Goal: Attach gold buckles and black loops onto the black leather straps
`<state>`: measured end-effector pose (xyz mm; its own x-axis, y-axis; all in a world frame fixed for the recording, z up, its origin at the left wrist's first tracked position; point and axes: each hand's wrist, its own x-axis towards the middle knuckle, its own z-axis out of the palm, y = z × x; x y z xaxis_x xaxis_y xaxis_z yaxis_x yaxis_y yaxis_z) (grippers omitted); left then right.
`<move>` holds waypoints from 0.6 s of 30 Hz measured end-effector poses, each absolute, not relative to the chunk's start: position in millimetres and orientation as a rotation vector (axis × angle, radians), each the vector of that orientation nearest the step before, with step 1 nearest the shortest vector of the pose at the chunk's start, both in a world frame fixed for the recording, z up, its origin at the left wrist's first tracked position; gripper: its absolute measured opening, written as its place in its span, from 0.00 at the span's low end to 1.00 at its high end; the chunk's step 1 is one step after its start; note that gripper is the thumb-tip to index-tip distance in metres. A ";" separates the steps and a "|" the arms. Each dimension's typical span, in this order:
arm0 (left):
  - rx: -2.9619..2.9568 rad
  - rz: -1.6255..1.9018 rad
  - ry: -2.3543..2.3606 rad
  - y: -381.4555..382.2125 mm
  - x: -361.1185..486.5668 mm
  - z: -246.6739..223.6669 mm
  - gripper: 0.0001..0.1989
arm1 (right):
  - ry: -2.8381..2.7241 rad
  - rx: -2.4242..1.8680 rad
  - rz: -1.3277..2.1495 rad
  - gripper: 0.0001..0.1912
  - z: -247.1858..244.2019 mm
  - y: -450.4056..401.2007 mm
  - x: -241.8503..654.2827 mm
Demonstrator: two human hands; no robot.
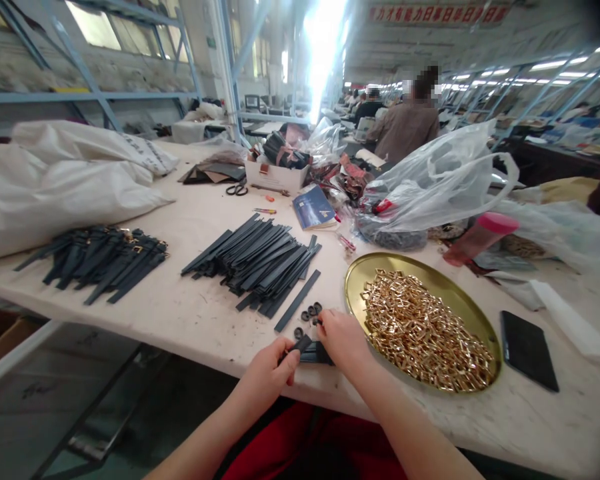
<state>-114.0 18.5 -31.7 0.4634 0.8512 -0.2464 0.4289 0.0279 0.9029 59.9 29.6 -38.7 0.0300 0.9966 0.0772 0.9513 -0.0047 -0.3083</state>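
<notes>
My left hand is closed on a dark strap near the table's front edge. Fingers of my right hand are pinched at a small black loop, beside a few more black loops on the table. Below the hands lie dark strips, partly hidden by them. A large pile of dark flat straps is spread ahead of my left hand, with one single strap apart from it. To my right, a gold tray bears a heap of gold buckles.
Straps with buckles are bunched at the left, by a white sack. Farther back are scissors, a blue booklet and a plastic bag. A phone and a pink-lidded cup stand right of the tray.
</notes>
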 end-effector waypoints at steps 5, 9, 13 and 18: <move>1.472 0.529 1.167 28.1 -103.4 -35.2 0.13 | -1.668 -1.738 0.890 0.09 -31.3 8.9 69.2; 1.585 0.453 1.080 23.7 -86.5 -31.7 0.13 | -1.296 -1.493 1.311 0.12 -31.5 -10.3 71.1; 1.832 0.416 1.099 10.8 -79.5 -21.1 0.14 | -1.136 -1.404 1.431 0.12 -27.4 -28.2 72.1; 1.935 0.364 1.066 -2.1 -77.8 -9.7 0.12 | -1.196 -1.397 1.380 0.15 -15.6 -51.5 79.2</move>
<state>-77.8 -2.1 -9.7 0.5904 0.7938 -0.1463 0.5388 -0.2527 0.8036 79.2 -51.5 -15.6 -0.0510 0.9743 -0.2194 0.0783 -0.2151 -0.9735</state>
